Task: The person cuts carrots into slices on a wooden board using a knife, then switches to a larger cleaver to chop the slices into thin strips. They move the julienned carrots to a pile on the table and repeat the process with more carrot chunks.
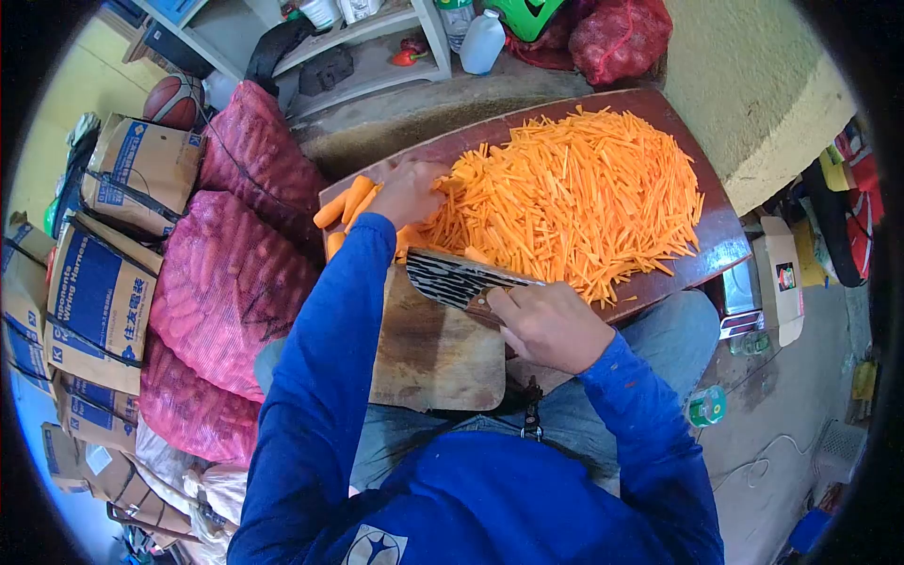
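Observation:
My right hand (556, 325) is closed round the handle of a broad knife (461, 281). The blade, marked dark and light, points left across the top of a wooden cutting board (438, 353). My left hand (407, 196) is at the left edge of a large heap of cut carrot strips (574, 198); its fingers are bent down at the strips, and what they hold, if anything, is hidden. Several peeled whole carrots (358, 196) lie left of that hand on the brown table (683, 127). Orange pieces also show beside the knife tip.
Red mesh sacks (226, 282) stand on the left, beside stacked cardboard boxes (99, 301). A shelf (377, 75), a plastic bottle (483, 42) and another red sack (621, 40) are behind the table. A wall (753, 104) rises at the right.

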A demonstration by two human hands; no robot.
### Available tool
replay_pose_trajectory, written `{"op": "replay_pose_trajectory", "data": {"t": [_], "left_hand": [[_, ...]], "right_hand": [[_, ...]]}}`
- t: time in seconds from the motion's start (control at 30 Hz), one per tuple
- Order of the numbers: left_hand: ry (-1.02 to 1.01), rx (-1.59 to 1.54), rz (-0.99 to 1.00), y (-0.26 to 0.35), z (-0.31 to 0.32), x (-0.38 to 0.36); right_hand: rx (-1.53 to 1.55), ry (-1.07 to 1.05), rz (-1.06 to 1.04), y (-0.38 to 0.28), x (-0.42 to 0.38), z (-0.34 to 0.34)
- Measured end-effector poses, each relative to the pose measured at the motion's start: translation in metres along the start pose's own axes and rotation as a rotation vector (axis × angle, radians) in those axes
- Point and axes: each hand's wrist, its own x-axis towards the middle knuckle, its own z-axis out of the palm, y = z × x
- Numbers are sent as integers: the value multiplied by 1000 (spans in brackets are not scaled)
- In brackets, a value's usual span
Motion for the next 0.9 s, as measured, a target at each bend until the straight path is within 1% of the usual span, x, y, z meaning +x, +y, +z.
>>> {"op": "replay_pose_trajectory", "data": {"t": [0.07,0.17,0.3,0.4,0.47,0.5,0.57,0.7,0.77,0.8,0.87,0.9], "left_hand": [[-60,-52,52,-10,22,14],[-44,-1,52,11,18,19],[-64,3,12,12,21,24],[-79,-45,-23,6,26,23],[-24,-184,31,-4,35,25],[-21,-183,30,0,30,26],[-127,-125,-58,9,19,29],[-147,-95,-52,10,19,38],[-238,-79,-45,4,19,45],[-237,-78,-44,-5,22,53],[-390,-145,-20,-26,36,65],[-390,-144,-19,-28,40,65]], "right_hand": [[9,-4,27,0,0,-1],[34,12,29,4,-1,2],[31,1,42,5,-2,0],[33,2,46,4,-1,0],[40,6,42,3,-1,1],[38,7,40,3,-1,1],[64,-20,42,4,-1,2],[62,-18,51,3,-1,3],[76,-28,49,4,-1,2],[75,-26,49,4,-1,2],[79,-33,54,3,-1,1],[80,-32,55,3,-1,2]]}}
